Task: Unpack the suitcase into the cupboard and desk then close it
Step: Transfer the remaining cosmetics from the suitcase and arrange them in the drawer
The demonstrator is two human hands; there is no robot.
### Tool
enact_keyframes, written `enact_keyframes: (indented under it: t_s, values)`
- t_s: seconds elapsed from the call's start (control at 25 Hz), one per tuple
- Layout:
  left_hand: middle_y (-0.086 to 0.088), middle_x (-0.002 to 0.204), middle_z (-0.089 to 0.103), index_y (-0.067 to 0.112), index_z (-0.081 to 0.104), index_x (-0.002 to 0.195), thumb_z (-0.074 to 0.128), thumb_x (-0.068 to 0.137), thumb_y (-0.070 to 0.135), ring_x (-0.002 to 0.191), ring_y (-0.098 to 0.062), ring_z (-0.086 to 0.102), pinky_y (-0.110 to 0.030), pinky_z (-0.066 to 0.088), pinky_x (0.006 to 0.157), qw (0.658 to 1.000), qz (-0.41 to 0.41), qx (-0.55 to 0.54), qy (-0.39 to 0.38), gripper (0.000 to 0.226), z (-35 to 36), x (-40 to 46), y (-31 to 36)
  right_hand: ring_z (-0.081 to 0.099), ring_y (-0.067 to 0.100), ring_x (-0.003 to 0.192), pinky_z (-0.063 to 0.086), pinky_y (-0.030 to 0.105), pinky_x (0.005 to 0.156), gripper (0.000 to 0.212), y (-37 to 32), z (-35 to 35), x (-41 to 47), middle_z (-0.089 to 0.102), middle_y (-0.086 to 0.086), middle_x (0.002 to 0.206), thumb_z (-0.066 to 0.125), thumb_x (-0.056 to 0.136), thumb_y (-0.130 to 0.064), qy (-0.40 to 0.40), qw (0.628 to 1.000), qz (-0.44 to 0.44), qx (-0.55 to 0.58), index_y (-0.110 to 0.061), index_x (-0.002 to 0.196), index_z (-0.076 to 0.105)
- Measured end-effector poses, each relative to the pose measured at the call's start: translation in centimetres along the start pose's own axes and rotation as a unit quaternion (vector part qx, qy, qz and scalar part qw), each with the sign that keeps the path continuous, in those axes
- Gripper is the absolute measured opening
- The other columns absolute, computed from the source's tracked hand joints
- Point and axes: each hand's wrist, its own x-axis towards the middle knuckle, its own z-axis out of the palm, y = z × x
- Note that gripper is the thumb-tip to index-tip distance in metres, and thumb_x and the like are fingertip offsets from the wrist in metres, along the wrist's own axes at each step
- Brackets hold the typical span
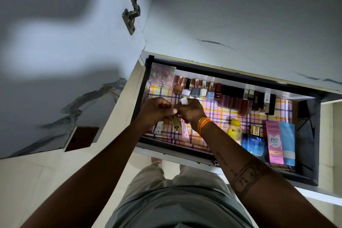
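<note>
The hands (pixel 174 111) cover the tops of three small tubes (pixel 175 127), so what each grips cannot be told. The blue box (pixel 254 147) is blurred. The lipsticks (pixel 246 101) have labels too small to read. The drawer's (pixel 307 179) far end lies under the counter (pixel 240 33).

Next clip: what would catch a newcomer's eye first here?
The open drawer with its checked liner, a row of nail polish bottles and lipsticks along its back wall. Over its left part, the left hand and right hand meet, holding small items. At front right lies a pink tube.
</note>
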Motion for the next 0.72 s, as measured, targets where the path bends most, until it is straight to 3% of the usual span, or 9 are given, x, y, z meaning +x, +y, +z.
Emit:
enact_keyframes:
  t_s: [0.12, 0.2, 0.32, 0.4, 0.44, 0.52, 0.56, 0.72]
  values:
    - [-0.006, 0.103, 0.076, 0.019, 0.065, 0.116, 0.092, 0.077, 0.018, 0.091, -0.021, 0.078, -0.039, 0.065, 0.079, 0.999, -0.003, 0.042, 0.000, 0.047, 0.5, 0.7, 0.2, 0.040, 0.018, 0.044, 0.030, 0.023, 0.045, 0.015, 0.2, -0.6, -0.1, 0.054, 0.007, 0.052, 0.072, 0.086, -0.003, -0.012, 0.999, 0.014, 0.041, -0.003, 0.072, 0.066]
    - [-0.004, 0.100, 0.076, 0.016, 0.066, 0.119, 0.089, 0.080, 0.011, 0.090, -0.019, 0.077, -0.034, 0.066, 0.075, 0.998, 0.013, 0.057, -0.012, 0.045, 0.8, 0.8, 0.0, 0.041, 0.020, 0.047, 0.031, 0.025, 0.046, 0.013, 0.1, -0.7, -0.4, 0.055, 0.010, 0.057, 0.073, 0.086, -0.006, -0.020, 0.999, 0.003, 0.048, -0.001, 0.075, 0.068]
    - [-0.002, 0.094, 0.078, 0.015, 0.072, 0.108, 0.086, 0.082, 0.008, 0.085, -0.017, 0.078, -0.037, 0.066, 0.078, 0.995, 0.034, 0.098, 0.007, 0.030, 1.0, 1.3, -0.7, 0.052, 0.023, 0.057, 0.042, 0.024, 0.049, 0.032, -0.1, -0.7, 0.1, 0.064, 0.013, 0.075, 0.066, 0.094, -0.036, -0.003, 0.998, 0.053, 0.039, -0.005, 0.092, 0.070]
    - [0.001, 0.094, 0.078, 0.018, 0.073, 0.103, 0.085, 0.084, 0.012, 0.086, -0.013, 0.076, -0.038, 0.064, 0.085, 0.982, 0.058, 0.176, 0.019, 0.023, 0.8, 1.7, -1.2, 0.065, 0.031, 0.080, 0.059, 0.036, 0.069, 0.052, 0.0, -0.9, 0.9, 0.070, 0.015, 0.096, 0.057, 0.088, -0.056, 0.011, 0.994, 0.102, 0.036, -0.010, 0.107, 0.072]
    - [0.002, 0.096, 0.077, 0.018, 0.074, 0.103, 0.083, 0.085, 0.014, 0.089, -0.012, 0.074, -0.036, 0.062, 0.088, 0.973, 0.071, 0.220, 0.021, 0.022, 0.8, 1.9, -1.3, 0.067, 0.035, 0.089, 0.062, 0.047, 0.081, 0.055, 0.1, -0.9, 1.0, 0.072, 0.016, 0.101, 0.056, 0.082, -0.060, 0.024, 0.994, 0.103, 0.031, -0.013, 0.105, 0.073]
    - [0.001, 0.099, 0.076, 0.017, 0.073, 0.106, 0.080, 0.087, 0.016, 0.094, -0.013, 0.071, -0.033, 0.059, 0.091, 0.955, 0.091, 0.282, 0.013, 0.020, 1.1, 2.1, -1.2, 0.067, 0.035, 0.083, 0.060, 0.060, 0.088, 0.043, 0.8, -1.2, 1.2, 0.071, 0.014, 0.088, 0.062, 0.081, -0.055, 0.055, 0.997, 0.051, -0.002, -0.013, 0.083, 0.072]
    - [0.000, 0.099, 0.075, 0.016, 0.073, 0.106, 0.079, 0.088, 0.016, 0.095, -0.014, 0.070, -0.033, 0.058, 0.090, 0.949, 0.098, 0.300, 0.009, 0.019, 1.3, 2.2, -1.2, 0.065, 0.033, 0.078, 0.059, 0.059, 0.086, 0.041, 1.0, -1.2, 1.1, 0.070, 0.013, 0.081, 0.067, 0.084, -0.050, 0.065, 0.998, 0.013, -0.020, -0.010, 0.075, 0.070]
    - [-0.001, 0.098, 0.071, 0.017, 0.071, 0.105, 0.077, 0.088, 0.020, 0.093, -0.018, 0.066, -0.033, 0.056, 0.085, 0.909, 0.125, 0.397, 0.019, 0.019, 1.9, 2.6, -1.6, 0.073, 0.029, 0.090, 0.061, 0.051, 0.084, 0.031, 1.5, -0.9, 0.3, 0.076, 0.004, 0.095, 0.076, 0.070, -0.055, 0.068, 0.994, -0.043, -0.080, -0.027, 0.084, 0.072]
